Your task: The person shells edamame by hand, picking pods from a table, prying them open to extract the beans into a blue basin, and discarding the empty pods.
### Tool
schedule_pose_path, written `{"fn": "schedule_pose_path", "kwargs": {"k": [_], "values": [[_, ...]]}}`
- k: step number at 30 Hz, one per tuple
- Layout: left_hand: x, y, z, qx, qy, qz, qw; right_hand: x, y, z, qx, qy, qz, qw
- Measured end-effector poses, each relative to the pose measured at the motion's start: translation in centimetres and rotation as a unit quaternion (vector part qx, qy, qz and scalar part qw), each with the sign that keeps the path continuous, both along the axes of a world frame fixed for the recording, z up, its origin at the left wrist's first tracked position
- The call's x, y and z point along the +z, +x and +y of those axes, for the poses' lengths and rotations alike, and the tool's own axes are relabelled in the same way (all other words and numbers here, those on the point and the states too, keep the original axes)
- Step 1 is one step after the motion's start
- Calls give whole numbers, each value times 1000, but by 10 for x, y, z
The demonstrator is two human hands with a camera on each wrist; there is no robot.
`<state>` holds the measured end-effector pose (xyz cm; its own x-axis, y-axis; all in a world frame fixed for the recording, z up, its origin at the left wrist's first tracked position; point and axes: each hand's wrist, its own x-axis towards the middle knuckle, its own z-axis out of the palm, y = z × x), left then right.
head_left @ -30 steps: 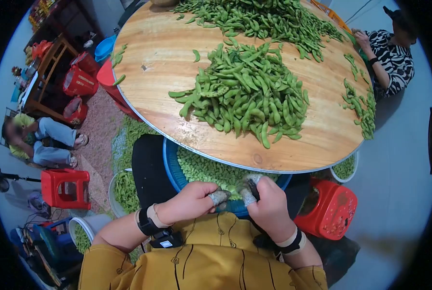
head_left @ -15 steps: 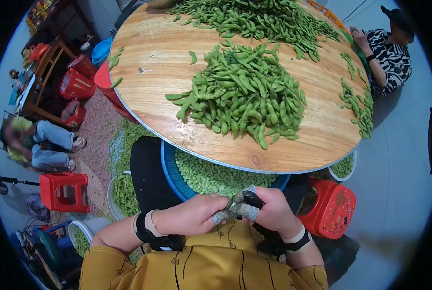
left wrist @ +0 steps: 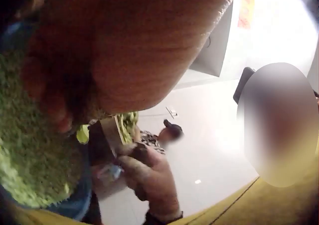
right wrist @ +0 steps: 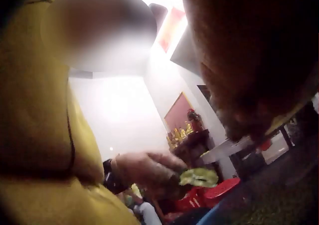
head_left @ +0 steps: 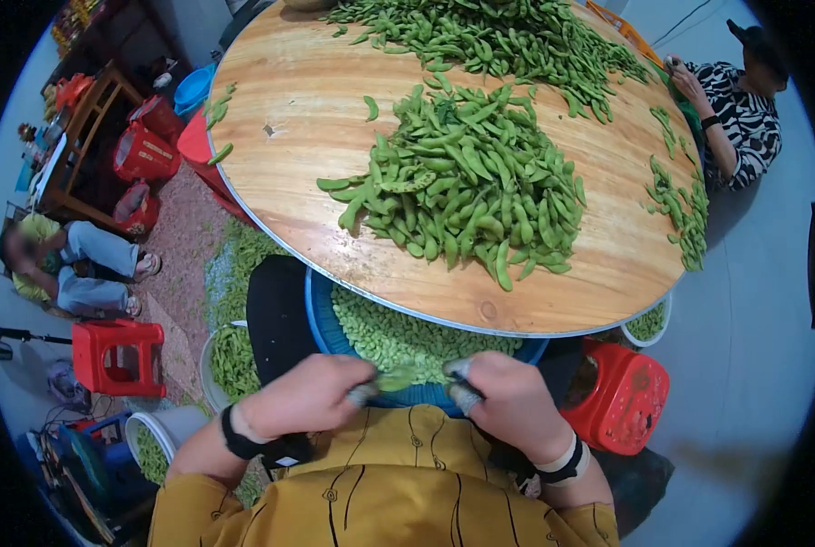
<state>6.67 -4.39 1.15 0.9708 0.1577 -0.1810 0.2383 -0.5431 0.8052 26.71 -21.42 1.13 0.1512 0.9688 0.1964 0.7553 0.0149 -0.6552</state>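
My left hand (head_left: 366, 392) pinches a green bean pod (head_left: 394, 378) over my lap, just above the blue basin (head_left: 317, 310) of shelled beans. In the right wrist view the same pod (right wrist: 199, 177) sticks out of the left hand's fingers. My right hand (head_left: 460, 383) is a short gap to the right of the pod. Its taped fingertips (head_left: 467, 398) are curled, and I cannot make out whether they hold anything. A big heap of unshelled pods (head_left: 467, 187) lies on the round wooden table (head_left: 289, 109) in front of me.
A second heap of pods (head_left: 498, 36) lies at the table's far side, and a person in a striped top (head_left: 740, 105) sits at the far right. Red stools (head_left: 120, 356) (head_left: 622, 397) and bowls of pods (head_left: 234, 360) stand on the floor. Another person (head_left: 70, 264) sits at the left.
My hands, which met over a dark thing half a second ago, have drawn apart. The left hand now holds a green pod, and both hands sit slightly lower.
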Motion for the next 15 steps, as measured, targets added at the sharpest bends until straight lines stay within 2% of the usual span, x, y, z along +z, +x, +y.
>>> {"fn": "schedule_pose_path", "kwargs": {"k": [3, 4, 6, 7, 8, 10, 11, 12, 13, 15], "values": [[14, -45, 20, 96, 101, 114, 984, 13, 13, 9, -121, 49, -43, 991], [16, -61, 23, 131, 141, 156, 969, 13, 20, 16, -121, 50, -40, 991], [18, -85, 23, 202, 213, 243, 924, 9, 32, 29, -219, 80, -113, 966], [8, -100, 22, 212, 287, 307, 882, 6, 35, 31, -217, 84, -111, 966], [2, -107, 18, 214, 289, 308, 881, 3, 37, 31, -227, 64, -120, 964], [1, -107, 12, 278, 370, 303, 833, 2, 39, 32, -236, 44, -128, 962], [4, -101, 11, 275, 356, 261, 854, 4, 38, 31, -233, 76, -91, 965], [11, -86, 9, 276, 355, 261, 854, 7, 38, 30, -230, 108, -54, 966], [19, -67, 7, 263, 304, 170, 900, 9, 37, 28, -227, 108, -56, 966], [24, -30, 6, 212, 208, 3, 955, 13, 34, 19, -271, 103, 72, 954]]}}
